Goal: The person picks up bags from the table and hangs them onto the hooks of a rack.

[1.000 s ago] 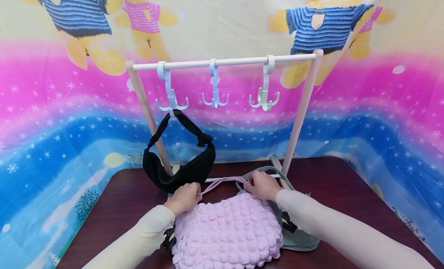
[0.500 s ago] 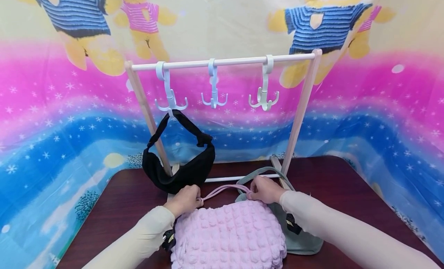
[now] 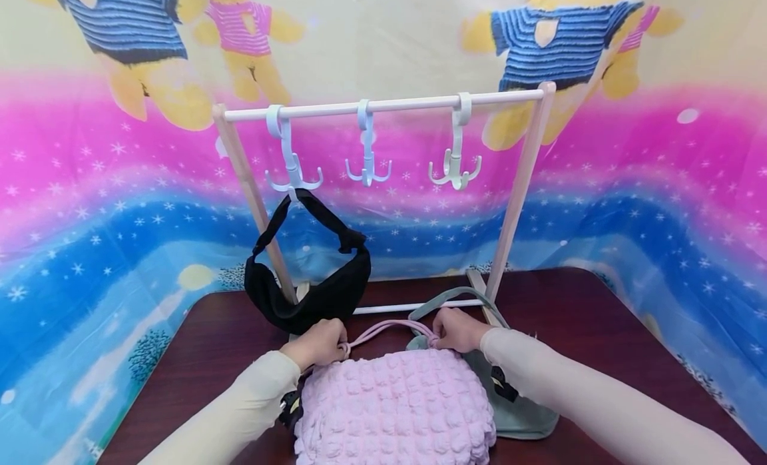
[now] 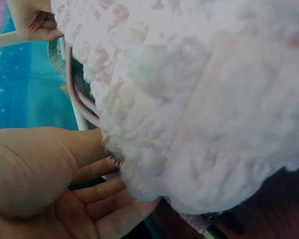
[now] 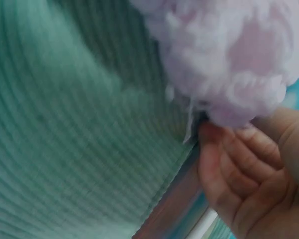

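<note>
A puffy pink handbag (image 3: 395,405) stands at the front of the table, its thin pink cord handles (image 3: 389,324) arching over the top. My left hand (image 3: 320,343) pinches the bag's upper left corner near the handle's end; in the left wrist view the thumb presses against the puffy fabric (image 4: 154,114). At the upper right corner, my right hand (image 3: 460,330) pinches the bag by the other handle end, as the right wrist view also shows with curled fingers (image 5: 239,164). Behind it on the right lies a ribbed green bag (image 3: 521,415), partly covered by the pink one and my arm.
A wooden rack (image 3: 383,106) stands at the back of the dark table (image 3: 599,358). From its bar hang a blue hook (image 3: 293,165), a second blue hook (image 3: 367,152) and a pale green hook (image 3: 458,152). A black bag (image 3: 311,295) hangs on the left hook.
The pink bag's upper edge and right corner have dropped slightly toward me. My right hand has shifted a little right and down, and both hands keep their grip.
</note>
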### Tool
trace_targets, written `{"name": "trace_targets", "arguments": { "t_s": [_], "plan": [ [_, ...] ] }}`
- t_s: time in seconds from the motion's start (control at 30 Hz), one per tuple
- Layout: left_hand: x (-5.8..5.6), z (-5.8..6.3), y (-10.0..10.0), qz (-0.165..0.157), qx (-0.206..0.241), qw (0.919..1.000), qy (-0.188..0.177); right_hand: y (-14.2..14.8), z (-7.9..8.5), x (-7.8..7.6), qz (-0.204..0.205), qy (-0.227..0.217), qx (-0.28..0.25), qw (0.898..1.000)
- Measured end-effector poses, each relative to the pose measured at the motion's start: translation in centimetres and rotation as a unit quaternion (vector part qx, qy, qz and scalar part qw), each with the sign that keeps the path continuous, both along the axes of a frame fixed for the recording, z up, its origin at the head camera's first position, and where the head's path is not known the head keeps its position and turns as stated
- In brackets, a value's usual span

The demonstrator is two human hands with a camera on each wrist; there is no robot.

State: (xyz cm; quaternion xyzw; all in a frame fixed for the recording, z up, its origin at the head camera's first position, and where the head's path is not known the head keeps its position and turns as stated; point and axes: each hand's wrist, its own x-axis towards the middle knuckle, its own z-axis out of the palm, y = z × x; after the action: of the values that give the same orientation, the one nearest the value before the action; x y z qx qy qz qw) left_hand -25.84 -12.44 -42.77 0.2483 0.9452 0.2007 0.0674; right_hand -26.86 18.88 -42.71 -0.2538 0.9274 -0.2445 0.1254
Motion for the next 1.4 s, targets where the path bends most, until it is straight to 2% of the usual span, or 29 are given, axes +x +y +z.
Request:
{"name": "trace_targets", "arguments": {
  "t_s": [0.1,0.2,0.63,0.87,0.97,1.23,1.4],
  "plan": [
    [-0.2,0.1,-0.1,-0.014,-0.006,0.9999,-0.007,0.2,-0.1,-0.3,0.013,-0.018,-0.001,1.0],
    [-0.3,0.2,-0.1,-0.016,-0.006,0.9997,-0.015,0.3,-0.2,-0.6,0.02,-0.027,0.001,0.999],
    [-0.5,-0.1,0.0,-0.005,0.001,0.9999,-0.015,0.6,-0.3,-1.2,0.055,-0.043,0.006,0.998],
    [-0.8,0.3,-0.5,0.0,-0.012,0.9976,-0.068,0.5,-0.1,-1.2,0.055,-0.046,0.011,0.997],
    [-0.9,0.5,-0.6,0.007,-0.029,0.9964,-0.079,0.4,0.0,-1.2,0.054,-0.045,0.016,0.997],
    [-0.5,0.9,-0.1,0.018,-0.051,0.9953,-0.081,0.1,-0.2,-1.4,0.042,-0.057,0.022,0.997],
    [-0.4,0.9,0.4,0.014,-0.089,0.9945,-0.054,0.2,-0.3,-1.5,0.038,-0.06,0.029,0.997]
  ]
}}
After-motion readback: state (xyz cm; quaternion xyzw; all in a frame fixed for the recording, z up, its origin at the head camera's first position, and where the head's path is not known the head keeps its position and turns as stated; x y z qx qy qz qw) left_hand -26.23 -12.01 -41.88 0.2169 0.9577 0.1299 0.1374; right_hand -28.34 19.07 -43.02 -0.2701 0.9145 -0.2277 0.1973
